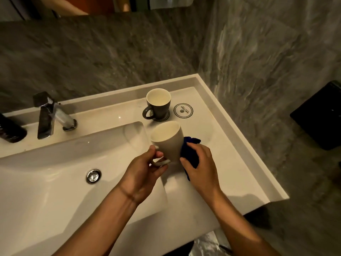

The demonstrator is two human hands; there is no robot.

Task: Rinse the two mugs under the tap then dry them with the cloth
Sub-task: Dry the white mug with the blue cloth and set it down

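Note:
My left hand [145,169] grips the handle of a beige mug [168,140], held tilted above the right edge of the basin. Against the mug's right side my right hand [200,164] presses a bunched dark blue cloth [190,154], its fingers curled round the fabric. A dark grey mug [158,105] with a pale inside stands upright on a round coaster at the back of the counter, its handle pointing left. The chrome tap [53,115] stands at the back left; no water shows at its spout.
The white sink [55,182] has a chrome drain [93,176] in its basin. An empty round coaster [183,110] lies right of the grey mug. A dark bottle [11,130] stands at the far left. A black box [321,115] sits beyond the counter's right edge.

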